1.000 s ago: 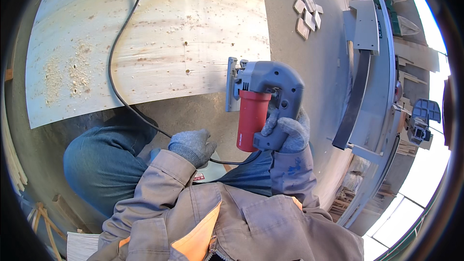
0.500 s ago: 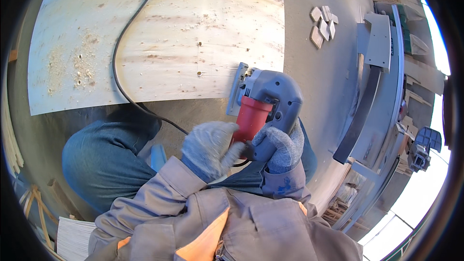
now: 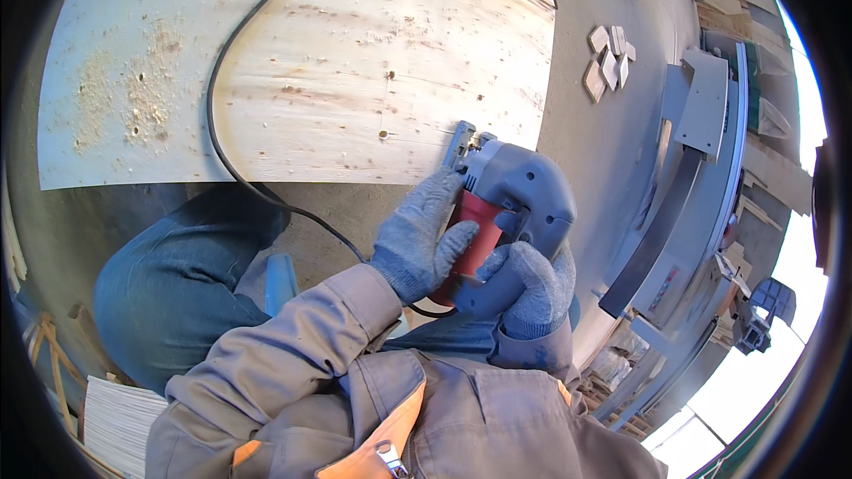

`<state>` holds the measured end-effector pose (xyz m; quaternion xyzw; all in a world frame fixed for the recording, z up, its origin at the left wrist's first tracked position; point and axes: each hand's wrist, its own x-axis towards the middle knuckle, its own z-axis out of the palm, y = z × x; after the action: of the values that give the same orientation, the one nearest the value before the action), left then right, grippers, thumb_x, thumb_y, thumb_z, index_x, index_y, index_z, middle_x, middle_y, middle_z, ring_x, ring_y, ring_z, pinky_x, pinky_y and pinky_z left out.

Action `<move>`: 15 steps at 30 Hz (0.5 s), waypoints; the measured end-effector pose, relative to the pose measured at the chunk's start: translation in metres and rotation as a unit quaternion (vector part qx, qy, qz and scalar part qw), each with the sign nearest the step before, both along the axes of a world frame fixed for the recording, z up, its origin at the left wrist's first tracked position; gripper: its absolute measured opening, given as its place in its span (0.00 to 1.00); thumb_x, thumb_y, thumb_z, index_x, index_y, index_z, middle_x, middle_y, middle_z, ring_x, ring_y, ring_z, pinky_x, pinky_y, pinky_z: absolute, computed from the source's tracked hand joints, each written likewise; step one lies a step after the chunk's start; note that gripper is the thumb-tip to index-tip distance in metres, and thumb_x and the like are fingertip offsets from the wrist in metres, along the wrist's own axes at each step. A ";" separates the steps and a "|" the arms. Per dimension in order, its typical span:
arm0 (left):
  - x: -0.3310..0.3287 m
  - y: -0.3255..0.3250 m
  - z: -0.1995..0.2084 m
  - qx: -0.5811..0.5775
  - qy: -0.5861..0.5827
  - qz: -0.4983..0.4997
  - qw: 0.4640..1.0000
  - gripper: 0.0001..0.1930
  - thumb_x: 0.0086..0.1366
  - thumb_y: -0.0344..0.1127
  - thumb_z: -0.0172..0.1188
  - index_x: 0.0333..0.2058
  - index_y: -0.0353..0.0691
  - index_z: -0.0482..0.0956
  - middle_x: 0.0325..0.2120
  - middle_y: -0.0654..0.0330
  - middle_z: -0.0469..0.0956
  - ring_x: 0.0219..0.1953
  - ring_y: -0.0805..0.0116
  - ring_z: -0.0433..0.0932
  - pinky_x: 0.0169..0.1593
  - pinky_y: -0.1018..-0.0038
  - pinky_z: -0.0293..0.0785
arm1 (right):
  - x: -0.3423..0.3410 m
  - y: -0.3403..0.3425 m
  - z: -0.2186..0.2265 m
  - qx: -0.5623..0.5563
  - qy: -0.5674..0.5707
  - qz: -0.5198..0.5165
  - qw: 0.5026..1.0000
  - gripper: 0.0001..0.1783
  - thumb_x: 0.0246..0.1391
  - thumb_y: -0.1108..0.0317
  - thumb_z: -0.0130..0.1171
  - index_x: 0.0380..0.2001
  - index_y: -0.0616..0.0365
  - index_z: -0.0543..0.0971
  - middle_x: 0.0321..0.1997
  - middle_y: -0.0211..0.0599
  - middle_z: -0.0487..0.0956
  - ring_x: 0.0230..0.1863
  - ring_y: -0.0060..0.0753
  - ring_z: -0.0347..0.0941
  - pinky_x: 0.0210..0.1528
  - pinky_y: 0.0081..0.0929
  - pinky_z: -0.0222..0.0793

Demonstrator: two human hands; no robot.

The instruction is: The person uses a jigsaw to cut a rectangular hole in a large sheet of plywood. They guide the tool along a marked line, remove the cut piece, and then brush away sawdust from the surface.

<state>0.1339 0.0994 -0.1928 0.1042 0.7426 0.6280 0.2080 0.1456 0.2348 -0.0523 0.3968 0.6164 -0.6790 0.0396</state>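
Note:
A grey and red jigsaw lies tilted on its side in front of me, its metal base plate at the near edge of a pale plywood sheet. My right hand, in a grey knit glove, is wrapped round the jigsaw's handle. Also gloved, my left hand presses along the red motor body, with its fingers reaching up near the base plate and its thumb across the red part. A black power cord curves over the sheet and passes below my left hand. The blade cannot be made out.
Several small wooden pieces lie on the concrete floor at the far right. A grey metal machine or bench stands along the right side, with wood scraps beyond it. Sawdust covers part of the sheet's left. A stack of thin pale strips is at lower left.
My left hand has slid forward along the red body toward the base plate and settled there. The jigsaw has shifted slightly to the right in view, as has much of the scene.

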 end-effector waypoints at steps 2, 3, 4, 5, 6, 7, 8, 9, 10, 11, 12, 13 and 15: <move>-0.001 0.010 -0.001 0.011 -0.039 -0.012 0.999 0.41 0.72 0.54 0.59 0.72 0.31 0.59 0.66 0.35 0.67 0.66 0.39 0.71 0.69 0.57 0.68 | -0.001 0.001 0.000 0.011 -0.011 0.005 1.000 0.31 0.56 0.74 0.65 0.61 0.71 0.68 0.48 0.54 0.79 0.32 0.41 0.82 0.32 0.38 0.83; 0.000 0.012 0.001 0.005 -0.067 -0.013 0.998 0.40 0.72 0.53 0.59 0.72 0.31 0.59 0.66 0.35 0.68 0.66 0.40 0.72 0.69 0.57 0.69 | 0.000 0.004 -0.001 0.007 -0.014 0.008 1.000 0.31 0.55 0.75 0.64 0.61 0.72 0.68 0.47 0.54 0.79 0.32 0.42 0.82 0.32 0.38 0.83; 0.000 0.013 0.003 0.000 -0.095 -0.013 0.995 0.40 0.72 0.53 0.59 0.72 0.32 0.59 0.66 0.35 0.68 0.65 0.40 0.73 0.68 0.57 0.69 | 0.000 0.003 -0.002 -0.001 -0.010 0.002 1.000 0.31 0.55 0.75 0.63 0.61 0.72 0.68 0.46 0.55 0.80 0.32 0.42 0.82 0.33 0.37 0.83; 0.000 0.014 0.004 -0.013 -0.092 -0.008 0.996 0.40 0.72 0.53 0.59 0.72 0.32 0.59 0.64 0.35 0.70 0.63 0.39 0.75 0.67 0.56 0.71 | -0.001 0.000 -0.001 -0.010 -0.006 -0.003 1.000 0.30 0.54 0.76 0.63 0.60 0.72 0.68 0.45 0.55 0.80 0.32 0.42 0.82 0.33 0.37 0.83; -0.003 0.017 0.005 -0.011 -0.092 -0.004 0.996 0.40 0.71 0.52 0.60 0.73 0.33 0.59 0.63 0.34 0.71 0.61 0.38 0.76 0.65 0.55 0.73 | -0.004 -0.003 0.003 -0.004 -0.005 -0.009 1.000 0.30 0.54 0.76 0.62 0.60 0.73 0.68 0.44 0.55 0.80 0.32 0.42 0.82 0.33 0.36 0.83; -0.005 0.018 0.006 -0.010 -0.093 0.000 0.996 0.40 0.71 0.51 0.60 0.73 0.34 0.59 0.62 0.34 0.72 0.59 0.37 0.78 0.63 0.54 0.75 | -0.004 -0.004 0.004 0.005 -0.012 -0.011 1.000 0.30 0.54 0.76 0.62 0.60 0.73 0.69 0.43 0.55 0.81 0.32 0.42 0.82 0.34 0.37 0.82; -0.004 0.020 0.005 0.000 -0.092 0.003 0.996 0.41 0.71 0.52 0.60 0.73 0.34 0.59 0.62 0.34 0.72 0.59 0.37 0.78 0.63 0.54 0.75 | -0.004 -0.005 0.004 0.015 -0.020 -0.014 1.000 0.30 0.54 0.75 0.63 0.60 0.73 0.69 0.42 0.55 0.81 0.31 0.42 0.82 0.34 0.37 0.82; -0.005 0.020 0.002 -0.004 -0.085 0.005 0.996 0.41 0.70 0.52 0.60 0.73 0.33 0.58 0.62 0.34 0.72 0.59 0.37 0.78 0.63 0.54 0.75 | -0.004 -0.004 0.002 0.012 -0.021 -0.019 1.000 0.30 0.54 0.75 0.63 0.60 0.73 0.69 0.41 0.55 0.81 0.31 0.42 0.82 0.35 0.37 0.82; -0.007 0.020 0.001 -0.007 -0.078 0.008 0.997 0.41 0.70 0.52 0.61 0.73 0.33 0.58 0.62 0.35 0.72 0.59 0.38 0.78 0.63 0.54 0.75 | -0.004 -0.004 0.002 0.004 -0.017 -0.022 1.000 0.30 0.54 0.75 0.63 0.60 0.72 0.69 0.41 0.54 0.81 0.31 0.42 0.82 0.35 0.37 0.82; -0.008 0.019 0.000 -0.014 -0.069 0.007 0.998 0.41 0.70 0.52 0.61 0.73 0.32 0.59 0.62 0.34 0.72 0.60 0.37 0.77 0.63 0.54 0.74 | -0.003 -0.005 0.001 -0.003 -0.014 -0.025 1.000 0.30 0.54 0.75 0.63 0.60 0.72 0.70 0.41 0.53 0.82 0.32 0.42 0.82 0.36 0.38 0.82; -0.010 0.017 0.002 -0.020 -0.060 0.006 0.998 0.42 0.70 0.52 0.61 0.72 0.32 0.59 0.62 0.34 0.71 0.61 0.37 0.76 0.64 0.54 0.73 | -0.003 -0.005 0.000 -0.011 -0.011 -0.028 1.000 0.29 0.55 0.75 0.63 0.60 0.71 0.70 0.41 0.52 0.82 0.32 0.42 0.82 0.36 0.38 0.82; -0.009 0.016 0.002 -0.021 -0.057 0.003 0.998 0.42 0.69 0.52 0.62 0.72 0.31 0.59 0.62 0.34 0.71 0.62 0.37 0.75 0.65 0.53 0.73 | -0.005 -0.008 0.001 -0.012 -0.012 -0.037 0.999 0.29 0.55 0.75 0.64 0.60 0.70 0.71 0.41 0.51 0.82 0.33 0.42 0.82 0.37 0.38 0.82; -0.009 0.014 -0.001 -0.037 -0.011 0.003 0.999 0.43 0.69 0.53 0.62 0.72 0.29 0.59 0.63 0.33 0.69 0.64 0.36 0.72 0.67 0.53 0.70 | -0.009 -0.016 0.005 -0.015 -0.013 -0.056 0.998 0.29 0.55 0.74 0.66 0.59 0.69 0.72 0.41 0.49 0.83 0.34 0.41 0.83 0.38 0.38 0.81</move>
<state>0.1249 0.1131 -0.1935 0.0870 0.7635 0.6018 0.2176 0.1363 0.2183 -0.0476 0.4389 0.5823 -0.6841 0.0158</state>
